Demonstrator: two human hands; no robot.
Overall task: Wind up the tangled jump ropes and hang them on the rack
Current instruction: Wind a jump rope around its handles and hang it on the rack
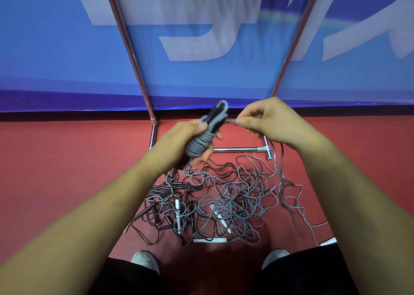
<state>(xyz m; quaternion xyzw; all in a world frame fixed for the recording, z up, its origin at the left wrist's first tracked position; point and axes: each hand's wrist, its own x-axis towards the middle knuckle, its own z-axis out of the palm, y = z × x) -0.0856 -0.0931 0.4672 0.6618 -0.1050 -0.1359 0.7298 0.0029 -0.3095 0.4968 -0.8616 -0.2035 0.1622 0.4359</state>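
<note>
In the head view, your left hand (177,142) clenches a wound grey jump rope bundle (198,145) above the red floor (67,171). Your right hand (271,120) pinches its loose strand (231,121) beside the coil. The tangled rope pile (230,196) lies below, at the chrome rack (132,55) base.
</note>
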